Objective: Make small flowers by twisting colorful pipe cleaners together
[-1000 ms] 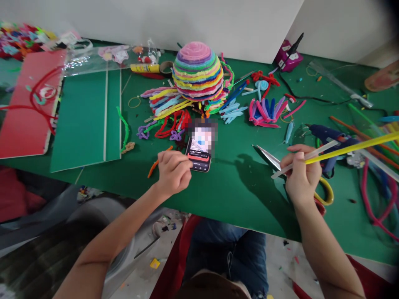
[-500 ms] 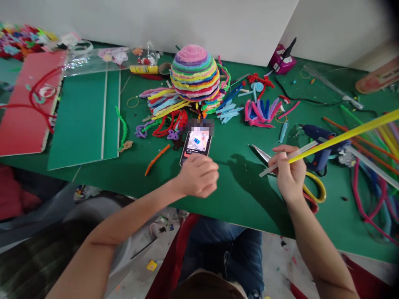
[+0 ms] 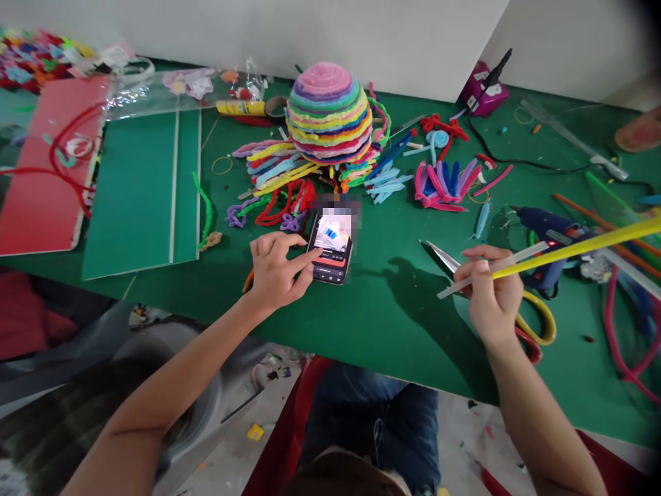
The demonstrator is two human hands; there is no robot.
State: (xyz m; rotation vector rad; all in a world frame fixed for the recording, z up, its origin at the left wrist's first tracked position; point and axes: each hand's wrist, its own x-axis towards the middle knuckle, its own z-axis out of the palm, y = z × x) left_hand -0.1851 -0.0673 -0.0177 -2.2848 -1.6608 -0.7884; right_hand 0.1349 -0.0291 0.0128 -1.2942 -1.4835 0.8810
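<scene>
1. Change: half a second ago the left hand [image 3: 273,272] was a loose fist at the near edge of the phone [image 3: 330,249]. It now sits just left of the phone with the index finger out.
2. Effect: the fingertip is on the lower part of the lit screen, so the phone is being operated, not lifted.
3. Left hand pose: forearm comes in from the lower left, palm down. The other fingers are loosely curled and grip nothing.
4. Right hand [image 3: 490,300]: unchanged. It is closed in a pinch on a yellow stick [image 3: 573,249] and a white stick [image 3: 452,289], both pointing up to the right.
5. Location: the phone lies flat on the green table [image 3: 392,317], near the striped dome [image 3: 329,114]. The scissors [image 3: 540,324] lie under the right hand.
</scene>
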